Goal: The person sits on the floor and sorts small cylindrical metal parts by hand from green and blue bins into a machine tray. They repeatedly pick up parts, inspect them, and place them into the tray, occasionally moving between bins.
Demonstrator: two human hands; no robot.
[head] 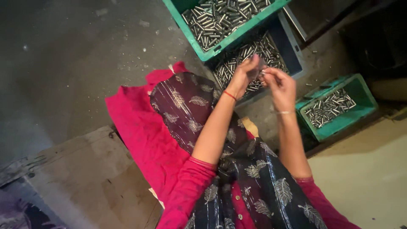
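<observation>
Metal pins pinched, apparently, between both hands, left, right.

A grey concrete floor with pale specks takes up the upper left. A green plastic crate full of small metal pins sits at the top edge, overlapping a dark blue crate beneath it. A smaller green crate of the same pins lies at the right. Worn cardboard sheets cover the floor at lower left. A pale mat lies at lower right
</observation>
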